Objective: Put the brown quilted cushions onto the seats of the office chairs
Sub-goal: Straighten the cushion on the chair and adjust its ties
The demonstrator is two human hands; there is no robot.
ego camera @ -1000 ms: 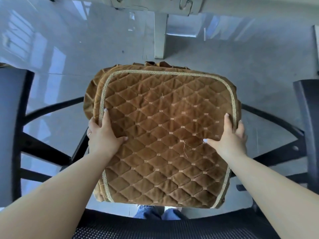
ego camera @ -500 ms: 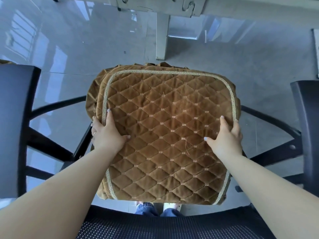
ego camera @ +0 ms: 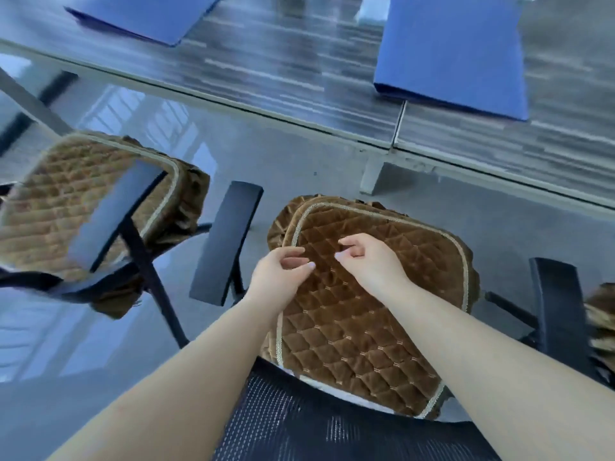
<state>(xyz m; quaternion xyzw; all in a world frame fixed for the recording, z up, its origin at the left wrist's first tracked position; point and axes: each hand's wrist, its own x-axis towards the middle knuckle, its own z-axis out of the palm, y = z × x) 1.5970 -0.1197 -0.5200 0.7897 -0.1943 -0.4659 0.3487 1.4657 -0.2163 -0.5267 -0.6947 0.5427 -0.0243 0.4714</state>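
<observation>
A brown quilted cushion (ego camera: 372, 314) lies on the seat of the office chair in front of me, between its two black armrests (ego camera: 226, 241). My left hand (ego camera: 279, 274) and my right hand (ego camera: 369, 261) hover just above the cushion's near-left part, fingers loosely curled and apart, holding nothing. A second brown quilted cushion (ego camera: 50, 211) lies on the seat of the chair to the left, partly hidden by that chair's armrest. The mesh backrest (ego camera: 299, 420) of the near chair is at the bottom.
A long grey desk (ego camera: 299, 68) runs across the top with two blue folders (ego camera: 456, 51) on it. Its leg (ego camera: 372, 178) stands just beyond the near chair. Another brown cushion edge (ego camera: 599, 321) shows at the far right. Glossy grey floor lies between the chairs.
Both hands have let go of the cushion's sides and moved together over its near-left part. The view has swung up and left, bringing in the desk and the left chair.
</observation>
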